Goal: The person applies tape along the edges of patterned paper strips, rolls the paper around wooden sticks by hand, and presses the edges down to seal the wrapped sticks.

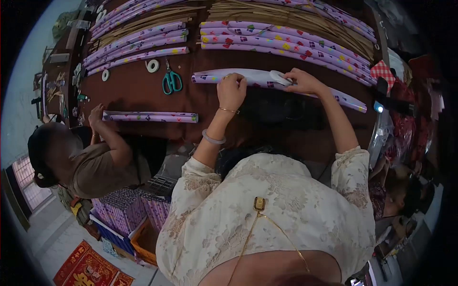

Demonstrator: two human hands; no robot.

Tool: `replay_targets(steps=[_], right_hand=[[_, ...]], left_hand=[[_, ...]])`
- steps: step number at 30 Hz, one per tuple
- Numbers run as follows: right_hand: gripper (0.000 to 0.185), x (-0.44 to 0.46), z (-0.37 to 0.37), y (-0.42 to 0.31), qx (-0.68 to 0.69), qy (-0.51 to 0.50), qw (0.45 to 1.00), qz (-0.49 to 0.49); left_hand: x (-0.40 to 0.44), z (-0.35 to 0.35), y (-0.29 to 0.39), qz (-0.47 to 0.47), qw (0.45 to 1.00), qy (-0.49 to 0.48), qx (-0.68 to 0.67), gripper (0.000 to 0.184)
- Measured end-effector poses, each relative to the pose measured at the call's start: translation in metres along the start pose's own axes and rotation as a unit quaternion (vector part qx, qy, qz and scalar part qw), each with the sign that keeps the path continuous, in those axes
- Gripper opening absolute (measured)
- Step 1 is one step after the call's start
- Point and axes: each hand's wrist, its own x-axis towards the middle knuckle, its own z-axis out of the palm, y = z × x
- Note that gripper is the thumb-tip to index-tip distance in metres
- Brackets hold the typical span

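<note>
A roll of lilac wrapping paper [208, 76] with small coloured gift motifs lies across the table in front of me. My left hand [232, 93] is closed on its upper edge, fingers bent over the paper. My right hand [305, 82] grips a white roll of tape [280, 77] against the same paper roll, to the right of my left hand. A pale strip runs between both hands; whether it is tape or the paper's white underside I cannot tell. Teal-handled scissors [172, 81] lie left of the paper roll, beside another tape roll [152, 66].
More wrapping paper rolls [286, 46] and thin brown strips [291, 24] lie along the far side of the brown table [191, 102]. At left, a co-worker [102, 167] handles another paper roll [150, 117]. Crates [126, 238] of patterned packs stand on the floor.
</note>
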Motion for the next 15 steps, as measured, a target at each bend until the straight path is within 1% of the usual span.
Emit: replay_targets(steps=[1,3,4,6,7,9,10,12,13,15], right_hand=[[0.051,0.001,0.000,-0.006,-0.001,-0.006,1.000,-0.003],[0.045,0.004,-0.001,-0.017,-0.024,-0.012,0.999,0.048],[0.045,0.006,-0.001,-0.019,-0.025,-0.017,0.999,0.046],[0.044,0.010,-0.001,-0.022,-0.033,0.014,0.999,0.019],[0.044,0.012,-0.002,-0.025,-0.033,0.010,0.999,0.018],[0.042,0.016,-0.004,-0.033,-0.039,0.047,0.996,0.060],[0.042,0.018,-0.003,-0.034,-0.039,0.045,0.996,0.060],[0.040,0.021,-0.002,-0.034,-0.143,0.120,0.982,0.012],[0.040,0.022,-0.002,-0.036,-0.142,0.117,0.983,0.013],[0.039,0.022,-0.004,-0.043,-0.209,0.213,0.954,-0.030]], left_hand=[[-0.001,-0.001,-0.005,-0.006,1.000,0.002,0.001,0.011],[0.001,-0.001,-0.017,-0.016,1.000,0.003,0.020,0.011],[0.003,-0.001,-0.021,-0.021,1.000,0.005,0.020,0.011],[0.006,-0.001,-0.027,-0.014,0.999,0.020,0.046,0.011],[0.006,-0.004,-0.027,-0.018,0.999,0.021,0.046,0.011],[0.009,-0.009,-0.025,-0.033,0.996,0.015,0.079,0.010],[0.010,-0.008,-0.029,-0.036,0.996,0.015,0.079,0.010],[0.011,-0.003,-0.038,0.002,0.989,0.061,0.131,0.008],[0.013,-0.004,-0.040,-0.001,0.990,0.059,0.131,0.008],[0.014,-0.007,-0.044,0.015,0.980,0.093,0.178,0.006]])
